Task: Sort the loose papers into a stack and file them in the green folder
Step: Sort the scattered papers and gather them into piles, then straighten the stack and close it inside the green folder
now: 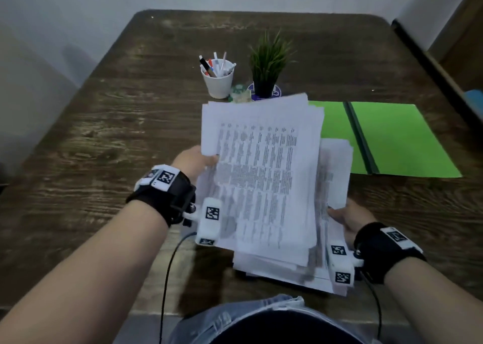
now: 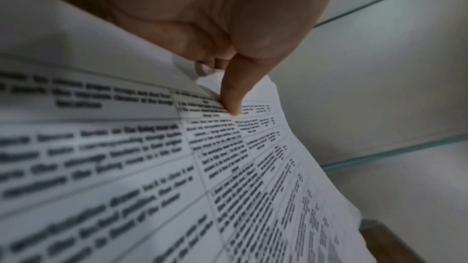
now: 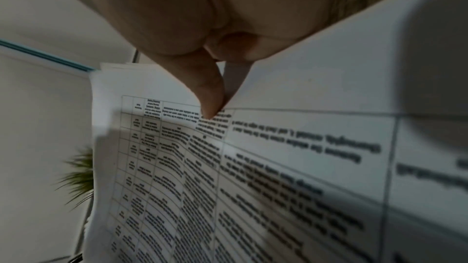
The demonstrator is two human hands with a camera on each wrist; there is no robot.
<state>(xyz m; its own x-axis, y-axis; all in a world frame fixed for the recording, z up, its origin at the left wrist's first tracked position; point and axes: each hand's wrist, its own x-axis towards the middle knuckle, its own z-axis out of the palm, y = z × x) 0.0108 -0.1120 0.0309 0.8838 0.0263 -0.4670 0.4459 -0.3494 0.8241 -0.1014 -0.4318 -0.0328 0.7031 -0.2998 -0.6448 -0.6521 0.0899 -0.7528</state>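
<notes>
Just left of the open green folder [image 1: 400, 139], above the dark wooden desk [image 1: 104, 134], both hands hold the stack of papers [image 1: 264, 176] tilted up. The left hand [image 1: 193, 160] has its thumb clamped on the stack's left edge; the right hand [image 1: 350, 218] pinches its lower right edge, fingers underneath.

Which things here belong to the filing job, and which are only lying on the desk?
For the job: papers, held by left hand and right hand; open green folder.

Lying about: pen cup, potted plant.
</notes>
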